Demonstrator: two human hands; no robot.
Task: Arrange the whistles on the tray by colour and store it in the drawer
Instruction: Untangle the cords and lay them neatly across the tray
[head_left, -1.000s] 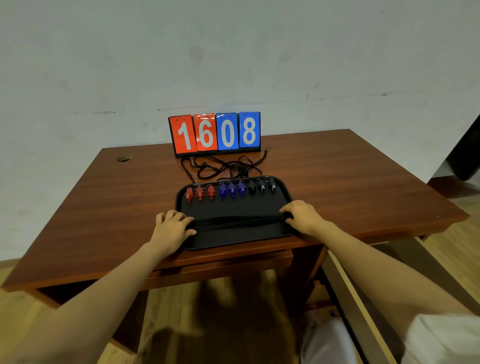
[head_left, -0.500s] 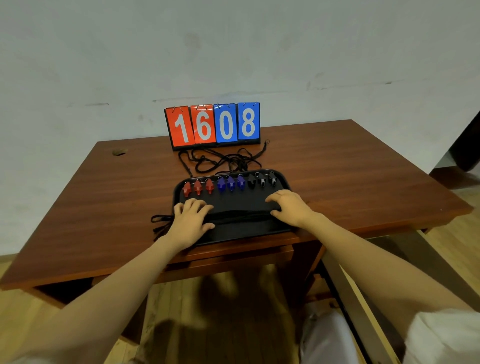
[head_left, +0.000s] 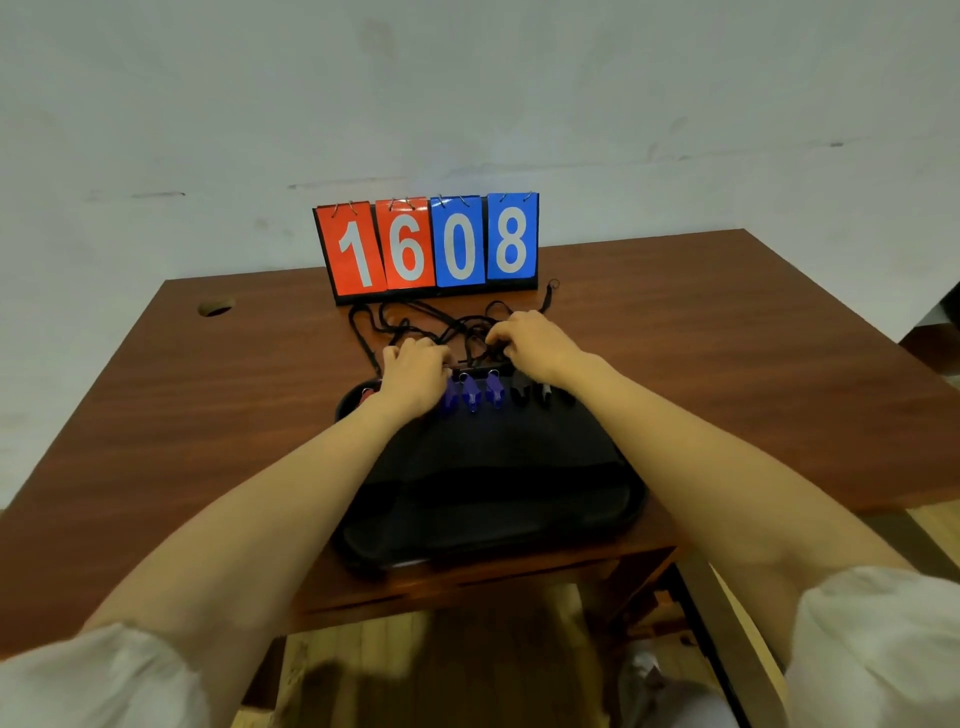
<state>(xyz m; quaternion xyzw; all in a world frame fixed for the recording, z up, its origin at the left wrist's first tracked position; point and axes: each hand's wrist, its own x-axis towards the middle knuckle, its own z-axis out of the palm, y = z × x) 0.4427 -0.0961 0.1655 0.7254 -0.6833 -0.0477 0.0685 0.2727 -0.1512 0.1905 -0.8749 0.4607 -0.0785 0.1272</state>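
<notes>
A black tray (head_left: 488, 519) lies at the table's near edge. Along its far rim stand three blue whistles (head_left: 471, 392), black whistles (head_left: 530, 391) to their right, and one red whistle (head_left: 367, 394) peeking out at the left; the other red ones are hidden under my left hand (head_left: 413, 376). A tangle of black lanyards (head_left: 415, 325) lies on the table behind the tray. My left hand rests over the far rim with its fingers curled on the cords. My right hand (head_left: 532, 343) reaches past the rim, its fingers closed in the lanyard tangle.
A flip scoreboard (head_left: 431, 247) reading 1608 stands at the back of the brown table (head_left: 208, 405), just beyond the cords. A cable hole (head_left: 214, 307) is at the far left. An open drawer rail (head_left: 727, 623) shows below right.
Both hands moved from the tray's middle to its far rim and into the lanyards behind it. My head came closer and lower over the tray.
</notes>
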